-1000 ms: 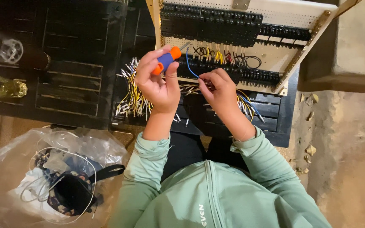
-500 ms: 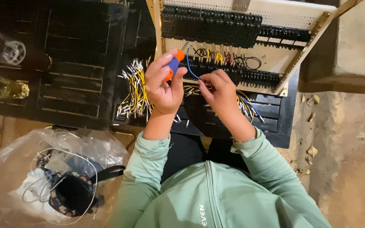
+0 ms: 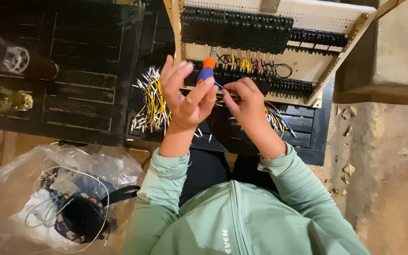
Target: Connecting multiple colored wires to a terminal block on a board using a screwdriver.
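Head view: left hand (image 3: 185,94) holds orange-blue screwdriver (image 3: 207,69), shaft upward.

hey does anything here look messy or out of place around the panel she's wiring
A few things. Cut wire bits lie scattered on the dark surface below the left hand. The bundle of yellow and white wires fans out loosely beside it. Dry leaf scraps litter the floor at right. The panel itself looks intact.

Single head view, steep downward look, close over hands, terminal panel (image 3: 270,42) at top
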